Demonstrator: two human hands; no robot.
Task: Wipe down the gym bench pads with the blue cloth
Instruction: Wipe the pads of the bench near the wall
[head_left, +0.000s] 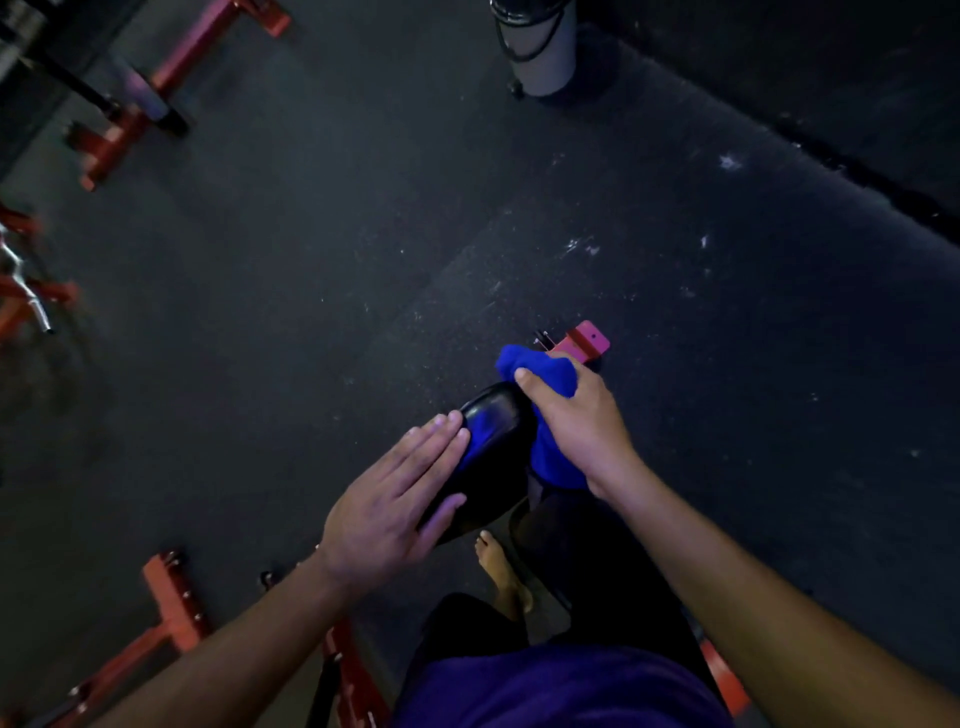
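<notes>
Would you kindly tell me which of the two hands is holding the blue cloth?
The right hand grips the bunched blue cloth against the black pad; the left hand lies flat on the pad with straight fingers, holding nothing.

Dark rubber floor (363, 234) ahead and to right lies open — wide room for hand to pass beyond black pad (493, 457). Red foot bracket (587, 340) sits just past pad's far end. Red frame bars (171, 83) and barbell crowd upper left; red frame (171, 608) blocks lower left. Grey canister with hose (545, 47) stands far ahead, near dark wall — well apart from pad.
</notes>
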